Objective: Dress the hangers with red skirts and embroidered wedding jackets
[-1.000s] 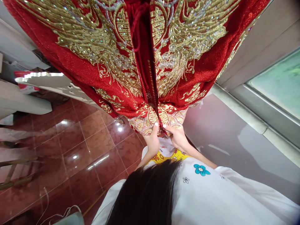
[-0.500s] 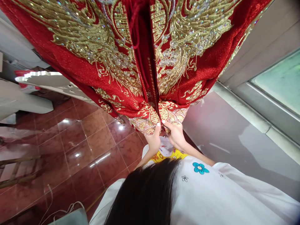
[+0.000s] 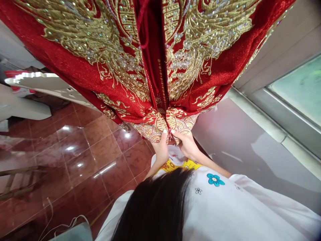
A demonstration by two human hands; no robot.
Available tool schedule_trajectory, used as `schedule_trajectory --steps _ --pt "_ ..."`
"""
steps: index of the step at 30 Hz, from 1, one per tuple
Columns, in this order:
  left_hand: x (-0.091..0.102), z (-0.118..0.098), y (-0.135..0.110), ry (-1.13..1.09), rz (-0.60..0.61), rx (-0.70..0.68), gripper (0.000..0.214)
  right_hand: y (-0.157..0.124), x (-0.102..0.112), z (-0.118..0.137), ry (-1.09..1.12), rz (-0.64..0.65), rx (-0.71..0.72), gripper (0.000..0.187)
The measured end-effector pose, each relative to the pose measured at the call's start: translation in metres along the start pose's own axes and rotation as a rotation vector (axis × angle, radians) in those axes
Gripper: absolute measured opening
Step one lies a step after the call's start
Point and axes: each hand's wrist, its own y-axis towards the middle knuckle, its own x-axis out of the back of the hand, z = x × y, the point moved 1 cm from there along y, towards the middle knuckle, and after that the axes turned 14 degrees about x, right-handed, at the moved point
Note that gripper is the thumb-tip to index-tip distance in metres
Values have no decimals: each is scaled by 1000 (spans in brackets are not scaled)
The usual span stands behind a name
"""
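A red jacket [image 3: 220, 72] with gold embroidery and clear beads hangs in front of me, its front edges parted at the top and close together at the hem. My left hand [image 3: 162, 147] grips the patterned hem on the left side of the opening, thumb on top. On the other side, my right hand [image 3: 187, 144] pinches the hem with its thumb pointing inward. Both thumbs lie near each other by the opening. The fingers beneath the cloth are hidden. A dark red cord [image 3: 143, 26] dangles inside the upper opening.
Reddish floor tiles [image 3: 100, 144] spread to the left. A white scalloped-edged panel [image 3: 45, 82] stands behind the jacket at left. Along the right run a grey wall [image 3: 225, 134] and a metal-framed glass pane [image 3: 301, 87]. White cables [image 3: 75, 221] lie at the lower left.
Both hands, still gripping the hem, have shifted slightly left with it. The two hem edges now sit a little differently at the thumbs. The view has moved slightly.
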Motion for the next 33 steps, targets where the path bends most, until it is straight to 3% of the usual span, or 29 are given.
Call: schedule_trajectory --steps 10,15,23,27,30,33 --pt "8 -7 6 103 23 -45 59 3 -4 13 -26 -66 -87 38" --pt "6 -14 3 112 11 -74 52 4 -1 17 -50 -22 -15 37" --pt "1 -9 3 69 21 -106 57 3 12 16 -122 16 -32 36" --pt "-1 -13 7 66 -51 -141 57 -1 16 15 -110 24 -69 39" --pt "-1 -12 9 11 60 33 55 -1 14 14 -34 -36 -28 42" --pt "3 -4 5 25 362 507 62 3 13 12 -38 -71 67 41"
